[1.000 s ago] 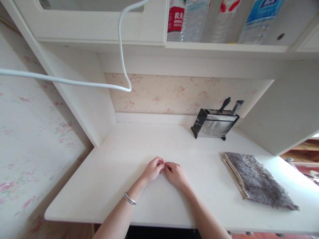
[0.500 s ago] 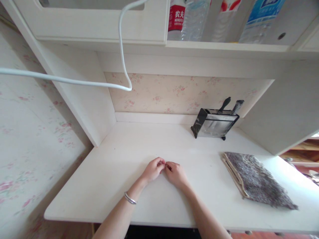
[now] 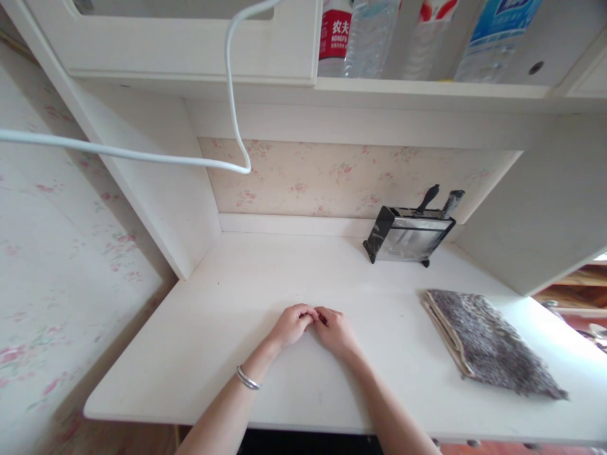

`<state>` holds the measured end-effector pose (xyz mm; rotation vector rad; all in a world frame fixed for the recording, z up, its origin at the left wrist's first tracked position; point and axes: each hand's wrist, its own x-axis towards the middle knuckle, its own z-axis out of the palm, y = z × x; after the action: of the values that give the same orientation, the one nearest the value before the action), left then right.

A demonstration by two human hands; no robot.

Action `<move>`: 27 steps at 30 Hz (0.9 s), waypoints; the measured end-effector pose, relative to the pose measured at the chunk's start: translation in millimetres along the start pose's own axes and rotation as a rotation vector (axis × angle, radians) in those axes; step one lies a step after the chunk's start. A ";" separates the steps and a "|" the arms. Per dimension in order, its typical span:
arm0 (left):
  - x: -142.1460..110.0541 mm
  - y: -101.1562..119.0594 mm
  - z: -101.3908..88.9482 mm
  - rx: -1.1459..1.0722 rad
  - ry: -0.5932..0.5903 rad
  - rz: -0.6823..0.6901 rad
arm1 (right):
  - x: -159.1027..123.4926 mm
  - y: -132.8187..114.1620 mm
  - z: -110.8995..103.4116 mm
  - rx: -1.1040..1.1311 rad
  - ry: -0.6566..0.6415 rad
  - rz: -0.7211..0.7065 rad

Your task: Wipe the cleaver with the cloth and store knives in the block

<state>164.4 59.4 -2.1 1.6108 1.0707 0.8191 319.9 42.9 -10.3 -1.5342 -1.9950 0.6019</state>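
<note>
My left hand [image 3: 294, 324] and my right hand [image 3: 334, 330] meet at the fingertips over the white desk [image 3: 265, 272], near its middle. Both are closed, with fingers curled and thumb and fingertips pinched together. If anything sits between the fingertips, it is too small or too hidden to make out. A silver bracelet [image 3: 247, 378] circles my left wrist. Both forearms come in from the desk's front edge.
At the back right stands a knife block [image 3: 408, 237] with dark handles. A folded grey shaggy cloth [image 3: 493, 344] lies on the right. Overhead, a white cable [image 3: 156, 157] hangs in front of the cabinet, and plastic bottles [image 3: 370, 38] stand on the shelf.
The fingers of my left hand have curled slightly downward and lie flatter against those of my right hand. My right hand stays nearly still.
</note>
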 end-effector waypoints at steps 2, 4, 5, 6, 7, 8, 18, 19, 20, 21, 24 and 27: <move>-0.1 -0.1 -0.4 0.011 0.000 0.009 | 0.2 0.7 0.6 0.004 0.001 0.003; -0.1 0.3 -0.8 0.020 0.000 0.017 | 0.3 0.8 0.9 0.006 0.001 0.007; 0.0 0.7 -1.0 0.024 0.000 0.019 | 0.2 0.5 0.8 0.007 0.000 0.008; 0.0 1.3 -1.2 0.028 -0.001 0.020 | 0.1 0.1 0.6 0.007 -0.001 0.008; 0.1 2.0 -1.4 0.031 -0.003 0.021 | 0.0 -0.5 0.3 0.007 -0.002 0.007; 0.0 2.7 -1.5 0.033 -0.005 0.022 | -0.1 -1.1 -0.2 0.007 -0.003 0.006; -0.7 5.0 -0.9 0.051 -0.007 0.026 | 1.0 -3.0 -2.4 0.005 -0.009 0.000; -0.7 5.1 -0.9 0.053 -0.005 0.024 | 1.0 -3.0 -2.3 0.004 -0.009 0.001; -0.8 5.2 -1.0 0.055 -0.004 0.022 | 0.9 -3.1 -2.4 0.002 -0.011 0.002; -0.8 5.5 -1.1 0.057 -0.004 0.019 | 0.8 -3.2 -2.5 0.001 -0.012 0.004; -1.0 6.3 -1.6 0.062 -0.005 0.009 | 0.8 -4.0 -3.2 -0.004 -0.017 0.008; -1.2 6.7 -2.0 0.067 -0.006 0.003 | 1.0 -4.7 -3.7 -0.010 -0.022 0.013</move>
<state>163.8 58.3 4.9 1.6705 1.1018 0.7869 318.7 42.8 -4.3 -1.5540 -2.0087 0.6170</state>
